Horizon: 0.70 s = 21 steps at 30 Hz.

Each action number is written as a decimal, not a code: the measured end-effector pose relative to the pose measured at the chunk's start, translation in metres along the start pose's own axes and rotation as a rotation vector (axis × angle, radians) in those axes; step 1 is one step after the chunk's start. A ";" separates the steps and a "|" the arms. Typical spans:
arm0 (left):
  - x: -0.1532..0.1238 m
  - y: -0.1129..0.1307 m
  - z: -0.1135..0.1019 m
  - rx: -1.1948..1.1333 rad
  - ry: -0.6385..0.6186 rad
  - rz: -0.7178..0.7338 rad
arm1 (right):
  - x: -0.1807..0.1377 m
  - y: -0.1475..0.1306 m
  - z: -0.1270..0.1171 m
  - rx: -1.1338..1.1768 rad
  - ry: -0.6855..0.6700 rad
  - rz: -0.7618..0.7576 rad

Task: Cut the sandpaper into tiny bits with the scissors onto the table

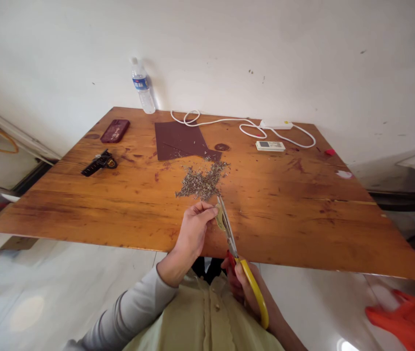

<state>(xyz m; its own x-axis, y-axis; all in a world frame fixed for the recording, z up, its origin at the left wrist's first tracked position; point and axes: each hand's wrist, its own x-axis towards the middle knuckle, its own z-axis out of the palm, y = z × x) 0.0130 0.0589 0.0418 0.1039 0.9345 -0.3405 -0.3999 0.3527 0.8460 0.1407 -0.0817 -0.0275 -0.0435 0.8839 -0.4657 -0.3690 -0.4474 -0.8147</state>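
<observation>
My left hand (193, 226) pinches a small olive-tan piece (220, 217), thin and sheet-like, perhaps sandpaper or card. My right hand (246, 282) is wrapped round the yellow and red handles of a pair of scissors (231, 236). The blades point away from me, nearly closed, along the right edge of the small piece; whether they touch it I cannot tell. Just beyond the blade tips lies a loose heap of fine grey-brown clippings (202, 183) on the wooden table. A dark maroon sheet (178, 139) with a cut lower edge lies behind the heap.
On the table (302, 219) are a phone (115, 131), a black strap-like item (100, 163), a plastic bottle (143, 90), a remote control (270, 146) and a white power strip (276, 125) with its looping cord. The wall borders the table's back. An orange-red bag (405, 317) lies at lower right.
</observation>
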 end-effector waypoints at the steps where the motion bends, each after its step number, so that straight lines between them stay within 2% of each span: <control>1: 0.000 0.000 0.000 0.003 0.001 0.001 | 0.000 0.000 0.000 0.002 -0.002 -0.005; 12: 0.000 -0.001 0.000 0.017 0.024 0.020 | -0.003 -0.001 -0.002 -0.019 0.001 0.024; 21: 0.001 0.000 -0.001 0.024 0.000 0.000 | -0.003 -0.002 -0.001 -0.032 -0.005 -0.018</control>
<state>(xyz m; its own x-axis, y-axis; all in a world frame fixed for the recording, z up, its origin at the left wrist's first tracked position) 0.0123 0.0601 0.0408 0.1036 0.9346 -0.3402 -0.3780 0.3533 0.8557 0.1425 -0.0833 -0.0253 -0.0414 0.8923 -0.4494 -0.3395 -0.4356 -0.8336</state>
